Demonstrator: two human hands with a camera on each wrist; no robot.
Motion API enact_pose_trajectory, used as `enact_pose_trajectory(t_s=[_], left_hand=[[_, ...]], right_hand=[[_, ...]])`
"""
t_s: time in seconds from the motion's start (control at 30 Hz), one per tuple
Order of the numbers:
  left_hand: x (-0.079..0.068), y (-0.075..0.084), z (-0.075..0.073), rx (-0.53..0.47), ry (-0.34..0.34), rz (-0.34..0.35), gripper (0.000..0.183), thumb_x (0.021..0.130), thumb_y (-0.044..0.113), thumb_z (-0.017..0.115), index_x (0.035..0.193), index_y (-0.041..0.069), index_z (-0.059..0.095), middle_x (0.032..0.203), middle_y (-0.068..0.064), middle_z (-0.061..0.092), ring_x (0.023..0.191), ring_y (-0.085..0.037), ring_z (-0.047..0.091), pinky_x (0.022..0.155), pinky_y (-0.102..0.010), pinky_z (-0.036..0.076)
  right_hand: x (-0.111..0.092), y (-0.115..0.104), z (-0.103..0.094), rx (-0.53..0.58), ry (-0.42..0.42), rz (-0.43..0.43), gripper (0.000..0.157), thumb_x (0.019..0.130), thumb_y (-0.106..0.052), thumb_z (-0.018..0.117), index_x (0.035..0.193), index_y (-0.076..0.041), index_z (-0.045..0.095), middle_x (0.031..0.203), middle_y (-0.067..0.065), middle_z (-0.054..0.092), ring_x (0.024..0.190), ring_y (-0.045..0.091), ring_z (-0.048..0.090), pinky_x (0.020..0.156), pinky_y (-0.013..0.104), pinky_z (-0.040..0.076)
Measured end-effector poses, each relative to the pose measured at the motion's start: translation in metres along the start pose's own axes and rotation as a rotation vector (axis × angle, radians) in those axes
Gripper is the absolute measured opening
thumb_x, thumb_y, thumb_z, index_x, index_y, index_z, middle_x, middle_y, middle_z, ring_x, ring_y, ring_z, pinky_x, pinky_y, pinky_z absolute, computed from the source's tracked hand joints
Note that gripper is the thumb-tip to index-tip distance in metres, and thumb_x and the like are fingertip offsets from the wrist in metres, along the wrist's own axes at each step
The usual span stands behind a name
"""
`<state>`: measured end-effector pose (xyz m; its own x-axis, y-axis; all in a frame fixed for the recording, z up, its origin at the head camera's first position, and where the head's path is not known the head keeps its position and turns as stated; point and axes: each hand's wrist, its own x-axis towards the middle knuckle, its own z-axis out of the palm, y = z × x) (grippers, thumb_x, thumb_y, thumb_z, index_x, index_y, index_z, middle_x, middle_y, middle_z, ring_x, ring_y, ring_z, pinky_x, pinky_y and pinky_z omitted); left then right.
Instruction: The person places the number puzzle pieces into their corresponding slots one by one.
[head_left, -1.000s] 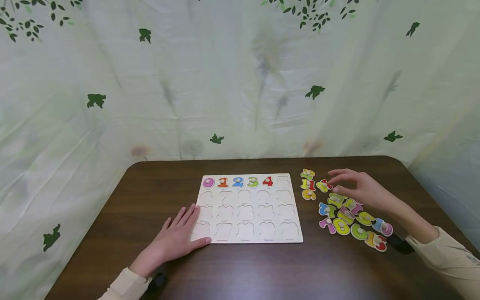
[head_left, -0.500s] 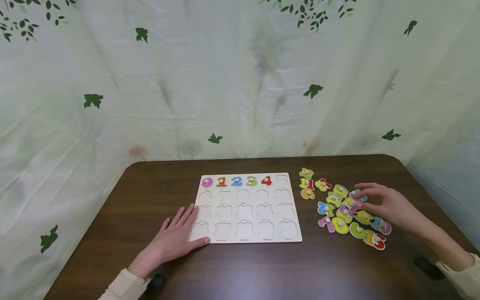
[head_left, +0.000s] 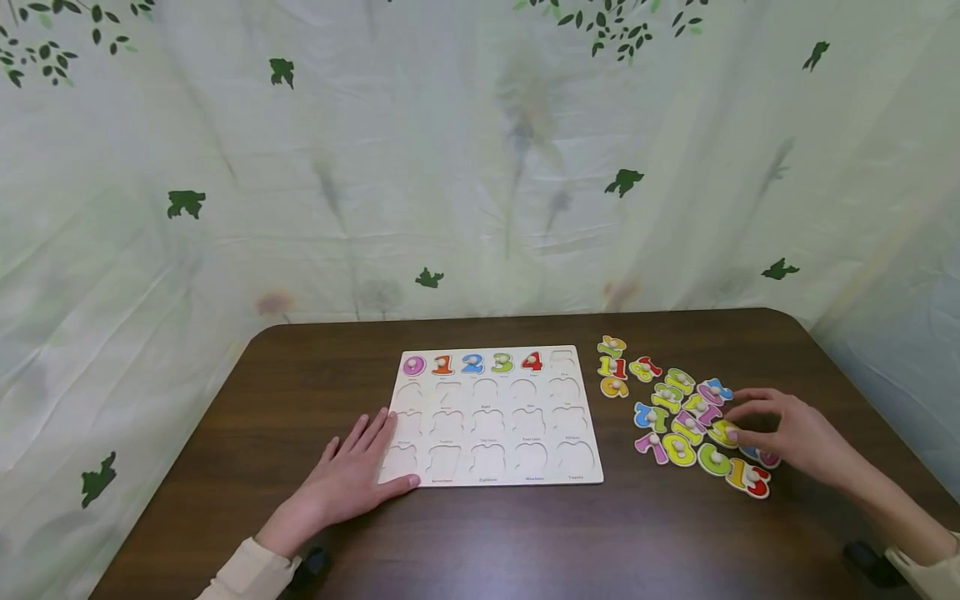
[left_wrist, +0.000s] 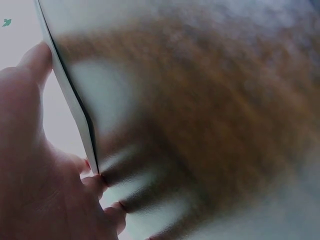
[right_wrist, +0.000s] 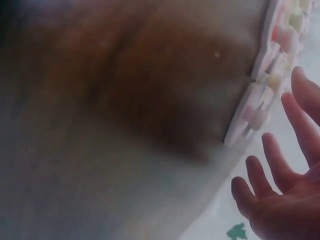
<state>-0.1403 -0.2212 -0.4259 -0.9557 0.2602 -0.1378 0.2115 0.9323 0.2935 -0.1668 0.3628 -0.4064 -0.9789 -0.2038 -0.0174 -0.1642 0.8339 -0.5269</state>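
Note:
A white number board (head_left: 486,486) lies on the table, with pieces 0 (head_left: 414,366), 1, 2, 3 and a red 4 (head_left: 532,362) in its top row. Its other outlined slots hold no pieces. My left hand (head_left: 352,472) lies with fingers spread on the board's left edge, thumb at the near left corner. My right hand (head_left: 797,437) hovers at the right side of a cluster of knobbed number pieces (head_left: 678,451), fingers extended and slightly bent. Its thumb and index tips are near a yellow piece (head_left: 721,432). In the right wrist view the fingers (right_wrist: 275,160) are apart, holding nothing.
Several more number pieces, including an eleven (head_left: 612,367), lie in a short column between board and cluster. A two-digit piece (head_left: 748,480) is at the near end of the cluster. Behind the brown table (head_left: 480,542) hangs a pale leaf-patterned curtain (head_left: 480,167).
My right hand has moved from the far side of the cluster rightward and toward me, over its right side. The left hand stays on the board.

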Motion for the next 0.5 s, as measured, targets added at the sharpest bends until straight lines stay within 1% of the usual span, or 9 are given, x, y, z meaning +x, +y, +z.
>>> enact_pose_trajectory(t_s=[0.1, 0.17, 0.2, 0.23, 0.3, 0.37, 0.43, 0.47, 0.5], left_hand=[[-0.0003, 0.0002, 0.0006, 0.0, -0.002, -0.003, 0.106, 0.083, 0.079, 0.05, 0.157, 0.008, 0.023, 0.162, -0.013, 0.019, 0.147, -0.039, 0.014, 0.107, -0.07, 0.015], [-0.0011, 0.0011, 0.0, -0.007, 0.0, 0.003, 0.106, 0.083, 0.077, 0.052, 0.157, 0.007, 0.024, 0.161, -0.015, 0.02, 0.146, -0.04, 0.015, 0.106, -0.071, 0.015], [-0.0014, 0.0016, -0.0003, -0.011, 0.001, 0.005, 0.105, 0.083, 0.077, 0.052, 0.156, 0.006, 0.024, 0.161, -0.015, 0.02, 0.146, -0.041, 0.015, 0.106, -0.071, 0.015], [-0.0019, 0.0022, -0.0009, -0.014, 0.0, 0.007, 0.105, 0.083, 0.076, 0.054, 0.156, 0.006, 0.025, 0.161, -0.016, 0.02, 0.146, -0.041, 0.015, 0.106, -0.071, 0.015], [-0.0019, 0.0021, -0.0006, -0.019, 0.002, 0.013, 0.105, 0.084, 0.075, 0.054, 0.156, 0.005, 0.025, 0.161, -0.017, 0.021, 0.145, -0.042, 0.016, 0.105, -0.072, 0.015], [-0.0018, 0.0013, 0.0002, -0.015, 0.004, 0.01, 0.105, 0.084, 0.076, 0.053, 0.156, 0.006, 0.024, 0.161, -0.015, 0.02, 0.146, -0.041, 0.015, 0.106, -0.071, 0.015], [-0.0015, 0.0003, 0.0006, -0.009, 0.007, 0.007, 0.105, 0.083, 0.077, 0.051, 0.157, 0.007, 0.023, 0.162, -0.014, 0.019, 0.147, -0.04, 0.015, 0.107, -0.07, 0.015], [-0.0013, -0.0005, 0.001, -0.008, 0.008, 0.006, 0.105, 0.083, 0.078, 0.051, 0.157, 0.008, 0.023, 0.162, -0.013, 0.019, 0.147, -0.039, 0.015, 0.107, -0.07, 0.015], [-0.0013, -0.0007, 0.0009, -0.007, 0.009, 0.01, 0.105, 0.083, 0.078, 0.05, 0.157, 0.008, 0.022, 0.162, -0.013, 0.019, 0.147, -0.039, 0.015, 0.106, -0.07, 0.015]], right_hand=[[-0.0005, 0.0021, 0.0037, 0.008, -0.005, -0.002, 0.029, 0.084, -0.04, 0.078, 0.1, -0.016, 0.077, 0.133, 0.023, 0.053, 0.119, 0.045, 0.044, 0.073, 0.043, 0.048], [-0.001, 0.0033, 0.0056, 0.013, -0.011, 0.002, 0.026, 0.084, -0.036, 0.079, 0.1, -0.016, 0.077, 0.133, 0.024, 0.053, 0.113, 0.042, 0.047, 0.064, 0.034, 0.047], [-0.0012, 0.0039, 0.0063, 0.016, -0.013, 0.004, 0.025, 0.084, -0.035, 0.079, 0.1, -0.015, 0.077, 0.133, 0.024, 0.053, 0.111, 0.04, 0.048, 0.06, 0.032, 0.046], [-0.0015, 0.0044, 0.0068, 0.017, -0.017, 0.008, 0.024, 0.085, -0.033, 0.078, 0.1, -0.015, 0.077, 0.133, 0.025, 0.052, 0.107, 0.038, 0.05, 0.057, 0.03, 0.045], [-0.0016, 0.0052, 0.0074, -0.002, -0.012, 0.013, 0.025, 0.085, -0.033, 0.078, 0.101, -0.014, 0.077, 0.133, 0.025, 0.053, 0.107, 0.039, 0.05, 0.059, 0.031, 0.044], [-0.0011, 0.0062, 0.0075, -0.015, -0.004, 0.016, 0.027, 0.085, -0.034, 0.078, 0.101, -0.012, 0.077, 0.133, 0.026, 0.053, 0.109, 0.041, 0.049, 0.061, 0.031, 0.043], [-0.0005, 0.0068, 0.0075, -0.015, 0.002, 0.018, 0.029, 0.085, -0.034, 0.078, 0.1, -0.011, 0.077, 0.132, 0.027, 0.053, 0.107, 0.041, 0.049, 0.059, 0.032, 0.043], [-0.0001, 0.0071, 0.0074, -0.022, 0.007, 0.014, 0.029, 0.084, -0.035, 0.079, 0.099, -0.01, 0.077, 0.131, 0.028, 0.053, 0.11, 0.044, 0.048, 0.062, 0.033, 0.043], [0.0001, 0.007, 0.0074, -0.019, 0.009, 0.015, 0.029, 0.084, -0.035, 0.079, 0.098, -0.01, 0.077, 0.13, 0.028, 0.053, 0.109, 0.043, 0.048, 0.06, 0.032, 0.043]])
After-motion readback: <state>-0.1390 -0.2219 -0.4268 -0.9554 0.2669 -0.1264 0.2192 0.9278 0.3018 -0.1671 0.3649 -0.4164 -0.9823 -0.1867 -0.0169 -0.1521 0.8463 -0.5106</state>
